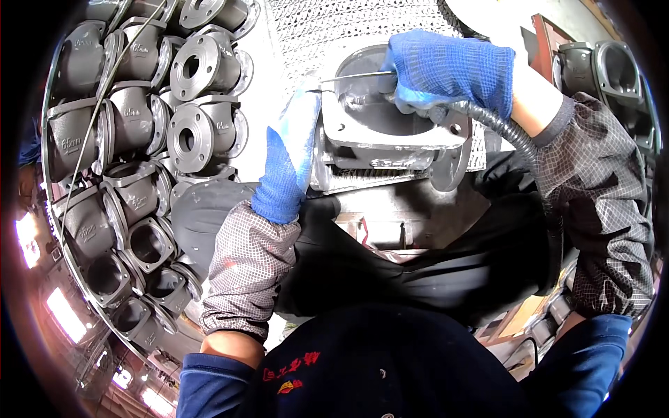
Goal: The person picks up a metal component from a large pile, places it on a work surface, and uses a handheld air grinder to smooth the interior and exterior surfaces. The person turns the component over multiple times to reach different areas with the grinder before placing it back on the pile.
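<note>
Blue-gloved right hand [449, 73] curled round dark ribbed flexible hose's [500, 125] end, over grey cast-metal flanged housing [390, 141]; blue-gloved left hand [287, 157] straight-fingered along housing's left side, grip: cannot tell.

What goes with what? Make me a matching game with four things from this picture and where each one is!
Things
1. left grip
2. right grip
3. ribbed hose
4. stacked flanged castings

Places
A. beside the checked right sleeve
B. in rows on the picture's left
C. at the left edge of the casting being worked on
D. over that casting's opening, with a thin rod sticking out

Right pairs
1-C, 2-D, 3-A, 4-B
</note>
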Motion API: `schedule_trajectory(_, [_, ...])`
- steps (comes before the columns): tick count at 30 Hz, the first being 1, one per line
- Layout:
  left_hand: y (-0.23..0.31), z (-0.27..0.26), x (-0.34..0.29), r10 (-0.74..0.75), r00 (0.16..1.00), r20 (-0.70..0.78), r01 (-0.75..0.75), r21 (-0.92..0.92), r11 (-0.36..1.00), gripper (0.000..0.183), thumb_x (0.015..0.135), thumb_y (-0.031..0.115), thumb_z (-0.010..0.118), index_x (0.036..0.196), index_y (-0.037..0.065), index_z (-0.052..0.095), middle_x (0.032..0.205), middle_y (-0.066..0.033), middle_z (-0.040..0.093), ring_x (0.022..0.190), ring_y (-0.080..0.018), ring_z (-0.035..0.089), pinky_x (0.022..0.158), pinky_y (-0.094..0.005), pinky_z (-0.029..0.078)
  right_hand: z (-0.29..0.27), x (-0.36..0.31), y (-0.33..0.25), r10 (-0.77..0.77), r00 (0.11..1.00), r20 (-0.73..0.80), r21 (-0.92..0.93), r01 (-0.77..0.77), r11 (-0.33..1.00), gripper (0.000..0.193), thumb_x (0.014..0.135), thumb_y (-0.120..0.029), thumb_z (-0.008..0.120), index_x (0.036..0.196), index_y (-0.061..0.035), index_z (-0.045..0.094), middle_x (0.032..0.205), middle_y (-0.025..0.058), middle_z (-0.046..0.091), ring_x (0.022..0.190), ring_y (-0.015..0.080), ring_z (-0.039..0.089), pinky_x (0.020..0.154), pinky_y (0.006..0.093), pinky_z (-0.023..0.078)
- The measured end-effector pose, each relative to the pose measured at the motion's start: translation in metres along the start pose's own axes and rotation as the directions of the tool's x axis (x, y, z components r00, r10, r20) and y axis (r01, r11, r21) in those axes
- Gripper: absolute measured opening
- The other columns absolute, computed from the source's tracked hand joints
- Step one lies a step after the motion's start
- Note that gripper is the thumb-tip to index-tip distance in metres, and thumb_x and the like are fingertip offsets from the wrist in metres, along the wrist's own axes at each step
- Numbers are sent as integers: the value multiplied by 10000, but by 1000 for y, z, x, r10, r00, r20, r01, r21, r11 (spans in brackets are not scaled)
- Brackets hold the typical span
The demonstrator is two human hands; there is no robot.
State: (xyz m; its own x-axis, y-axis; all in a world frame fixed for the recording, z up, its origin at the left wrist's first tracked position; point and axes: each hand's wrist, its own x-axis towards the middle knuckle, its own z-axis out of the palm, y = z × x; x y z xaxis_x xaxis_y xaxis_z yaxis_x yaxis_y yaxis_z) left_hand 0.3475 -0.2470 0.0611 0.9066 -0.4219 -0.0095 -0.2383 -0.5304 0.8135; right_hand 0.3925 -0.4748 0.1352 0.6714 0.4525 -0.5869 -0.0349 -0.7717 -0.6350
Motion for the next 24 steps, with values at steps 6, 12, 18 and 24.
schedule_trajectory(6, [7,3,4,-71,997,44,76,-118,990,361,1002,227,325,1148,-40,517,1047,-129,580,950,-169,577,847,-296,472,-12,-4,-1,183,980,-82,-131,-193,972,211,778,-94,654,934,49,644,592,106,622,498,141,599,447,269,505])
schedule_trajectory(12, [-5,0,1,-129,992,-11,122,-256,959,361,1002,228,328,1166,-43,501,1063,-132,574,965,-173,571,860,-302,465,-38,-4,-4,-164,981,102,-203,182,962,169,759,-131,590,803,8,675,733,154,646,616,210,638,529,313,508])
schedule_trajectory(18, [3,-4,0,-181,983,6,178,-221,959,366,1000,226,336,1172,-56,495,1076,-137,569,979,-171,567,867,-302,464,-28,6,-1,-263,965,-17,-575,205,792,181,693,-213,605,733,-59,692,683,167,651,563,261,612,527,380,477])
schedule_trajectory(24, [5,0,0,-345,938,32,309,-530,790,397,993,226,347,1242,-62,460,1177,-160,541,1067,-199,545,915,-324,446,-39,-31,29,-423,904,-65,-52,421,906,166,791,-147,605,861,-11,671,963,162,622,673,206,638,552,288,517])
